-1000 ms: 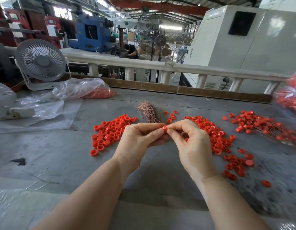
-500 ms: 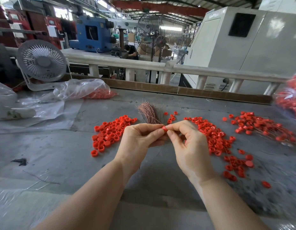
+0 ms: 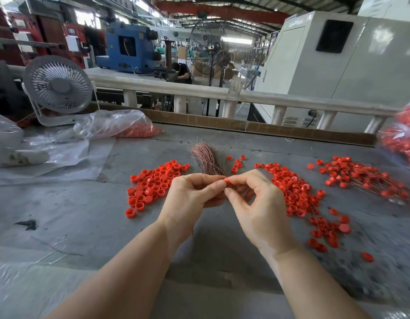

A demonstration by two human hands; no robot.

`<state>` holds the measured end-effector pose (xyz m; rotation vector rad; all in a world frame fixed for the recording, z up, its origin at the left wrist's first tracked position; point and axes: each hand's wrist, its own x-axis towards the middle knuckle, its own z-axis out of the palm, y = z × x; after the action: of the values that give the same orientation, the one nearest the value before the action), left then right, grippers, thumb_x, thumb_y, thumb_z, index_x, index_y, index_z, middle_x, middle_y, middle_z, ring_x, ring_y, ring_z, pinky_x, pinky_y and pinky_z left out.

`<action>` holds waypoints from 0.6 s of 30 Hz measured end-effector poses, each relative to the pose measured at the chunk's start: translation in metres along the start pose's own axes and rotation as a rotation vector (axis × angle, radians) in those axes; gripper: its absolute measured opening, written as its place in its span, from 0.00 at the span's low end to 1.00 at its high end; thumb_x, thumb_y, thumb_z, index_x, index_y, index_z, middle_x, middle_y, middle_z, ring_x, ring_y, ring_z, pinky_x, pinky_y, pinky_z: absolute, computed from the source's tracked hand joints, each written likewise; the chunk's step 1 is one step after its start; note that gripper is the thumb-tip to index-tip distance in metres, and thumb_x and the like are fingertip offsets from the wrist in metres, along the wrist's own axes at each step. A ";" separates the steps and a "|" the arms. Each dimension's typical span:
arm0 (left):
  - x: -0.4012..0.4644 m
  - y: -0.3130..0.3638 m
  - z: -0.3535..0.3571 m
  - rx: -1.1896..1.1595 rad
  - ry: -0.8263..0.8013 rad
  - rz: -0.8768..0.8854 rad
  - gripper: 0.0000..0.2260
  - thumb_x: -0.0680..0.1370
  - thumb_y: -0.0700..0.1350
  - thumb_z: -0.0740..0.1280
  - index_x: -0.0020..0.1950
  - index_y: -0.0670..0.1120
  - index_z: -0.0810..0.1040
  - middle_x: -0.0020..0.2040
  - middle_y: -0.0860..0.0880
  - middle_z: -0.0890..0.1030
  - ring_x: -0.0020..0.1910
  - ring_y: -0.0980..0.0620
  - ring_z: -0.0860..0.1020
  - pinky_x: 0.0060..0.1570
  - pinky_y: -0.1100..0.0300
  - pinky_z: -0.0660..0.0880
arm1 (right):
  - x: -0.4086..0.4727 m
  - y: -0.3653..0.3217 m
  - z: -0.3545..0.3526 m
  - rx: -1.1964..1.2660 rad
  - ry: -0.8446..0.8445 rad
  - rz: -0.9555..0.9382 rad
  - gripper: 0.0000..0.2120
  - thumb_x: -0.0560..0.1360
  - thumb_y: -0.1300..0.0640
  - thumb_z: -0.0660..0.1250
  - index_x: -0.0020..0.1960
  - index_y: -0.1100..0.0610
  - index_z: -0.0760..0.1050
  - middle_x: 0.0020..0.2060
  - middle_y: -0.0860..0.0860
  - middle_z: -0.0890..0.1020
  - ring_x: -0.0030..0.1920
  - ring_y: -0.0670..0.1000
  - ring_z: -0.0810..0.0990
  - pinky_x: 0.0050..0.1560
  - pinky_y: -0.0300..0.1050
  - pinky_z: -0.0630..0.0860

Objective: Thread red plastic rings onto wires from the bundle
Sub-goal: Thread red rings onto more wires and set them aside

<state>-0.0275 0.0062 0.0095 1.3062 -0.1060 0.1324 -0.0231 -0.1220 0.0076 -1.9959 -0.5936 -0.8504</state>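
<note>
Pinching one red ring [image 3: 226, 180] between them as before — both hands [image 3: 224, 192] stay together, right fingers [image 3: 239, 180] more arched.

Two hands: left hand [image 3: 190, 196], right hand [image 3: 259, 208]. One red ring [image 3: 226, 180] pinched between them. One wire bundle [image 3: 207, 160] on the bench [image 3: 61, 203]. Three loose ring piles: left pile [image 3: 153, 185], middle pile [image 3: 296, 192], ringed-wire pile [image 3: 365, 176] at right; rings per pile too many to count. Two bags with red rings: clear bag [image 3: 121, 124] at back left, second bag [image 3: 404, 139] at right edge. Two fans: one desk fan [image 3: 58, 85], one standing fan [image 3: 219, 54].
</note>
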 end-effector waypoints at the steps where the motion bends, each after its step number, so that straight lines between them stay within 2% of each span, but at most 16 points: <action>1: 0.000 0.001 0.000 0.009 -0.003 -0.008 0.04 0.72 0.35 0.69 0.41 0.42 0.83 0.33 0.47 0.83 0.31 0.57 0.80 0.33 0.66 0.77 | 0.000 0.000 0.000 -0.003 0.001 0.002 0.03 0.68 0.60 0.69 0.42 0.56 0.79 0.35 0.45 0.76 0.35 0.43 0.74 0.38 0.40 0.74; 5: -0.001 0.003 0.001 0.028 -0.012 -0.039 0.08 0.71 0.36 0.69 0.34 0.46 0.84 0.30 0.49 0.82 0.29 0.58 0.79 0.31 0.67 0.76 | 0.000 0.003 -0.002 -0.041 -0.016 0.017 0.06 0.66 0.63 0.74 0.40 0.56 0.79 0.34 0.45 0.77 0.34 0.41 0.72 0.38 0.31 0.69; 7: -0.002 0.004 0.001 0.036 -0.026 -0.058 0.10 0.71 0.37 0.69 0.32 0.46 0.84 0.30 0.49 0.82 0.29 0.58 0.79 0.31 0.68 0.75 | 0.000 0.003 -0.003 -0.077 -0.014 0.003 0.07 0.65 0.63 0.75 0.39 0.57 0.79 0.34 0.46 0.77 0.34 0.41 0.71 0.38 0.31 0.68; 12: -0.002 0.006 0.001 0.026 -0.069 -0.107 0.09 0.73 0.39 0.67 0.34 0.46 0.84 0.34 0.46 0.83 0.34 0.55 0.82 0.32 0.67 0.76 | 0.000 0.001 -0.006 -0.120 -0.003 -0.069 0.03 0.67 0.61 0.72 0.38 0.60 0.78 0.33 0.49 0.78 0.34 0.49 0.75 0.36 0.48 0.75; 18: -0.002 0.009 0.001 -0.048 -0.096 -0.133 0.10 0.75 0.42 0.64 0.40 0.43 0.84 0.35 0.46 0.83 0.34 0.54 0.82 0.32 0.65 0.77 | 0.001 0.002 -0.007 -0.117 0.003 -0.100 0.03 0.69 0.62 0.70 0.38 0.61 0.77 0.33 0.50 0.78 0.34 0.49 0.76 0.36 0.49 0.75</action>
<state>-0.0306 0.0078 0.0179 1.2677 -0.1031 -0.0464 -0.0230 -0.1290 0.0102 -2.0843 -0.6595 -0.9680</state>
